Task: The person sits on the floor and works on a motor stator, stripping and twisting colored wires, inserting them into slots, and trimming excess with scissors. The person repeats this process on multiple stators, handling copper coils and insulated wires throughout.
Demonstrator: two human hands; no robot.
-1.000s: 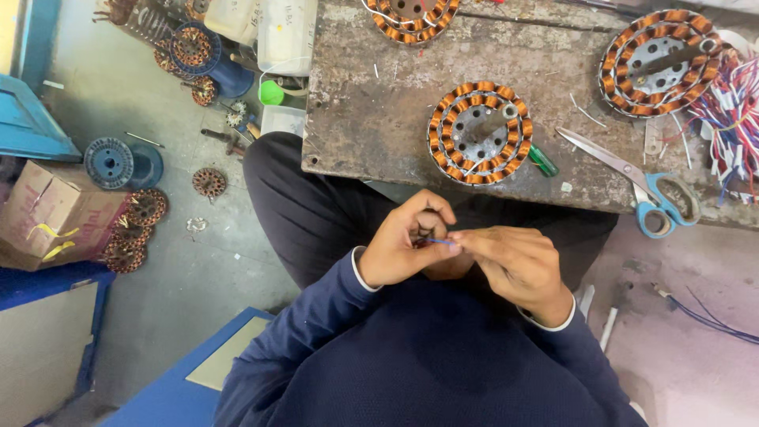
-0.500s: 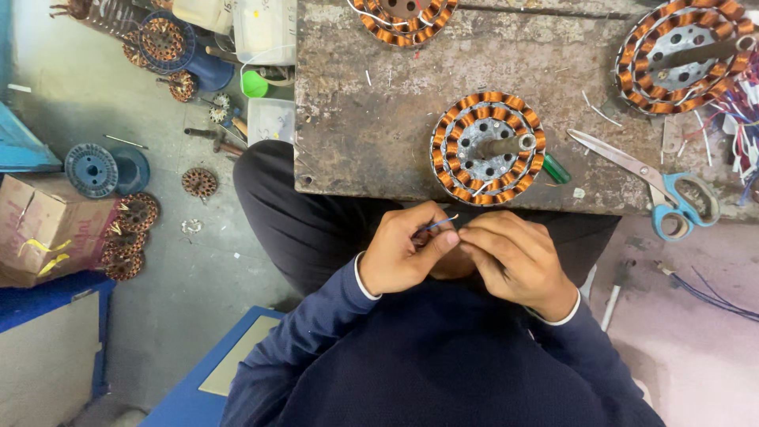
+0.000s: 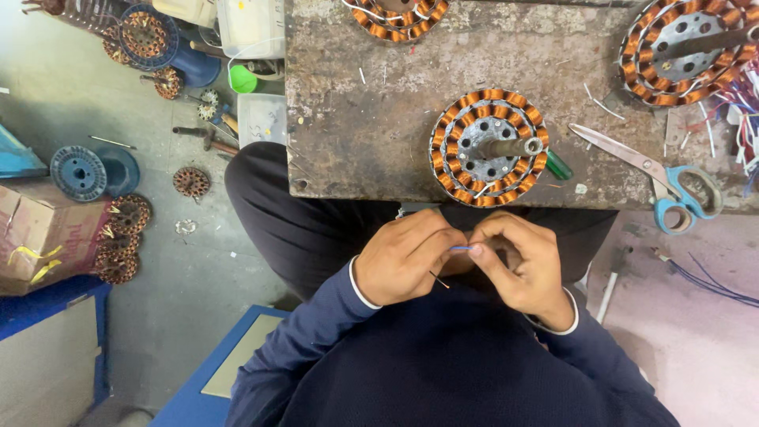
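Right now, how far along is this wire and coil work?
Done, by the look of it: the stator nearest the person on the bench is fully wound with copper coils. In hand: the left hand and right hand pinch a short blue wire between fingertips, above the lap. Left: that wire is not yet joined to the stator; the scissors lie unused.

One head-worn camera looks steeply down, close above the hands (image 3: 466, 261), with the bench (image 3: 364, 119) just beyond them.
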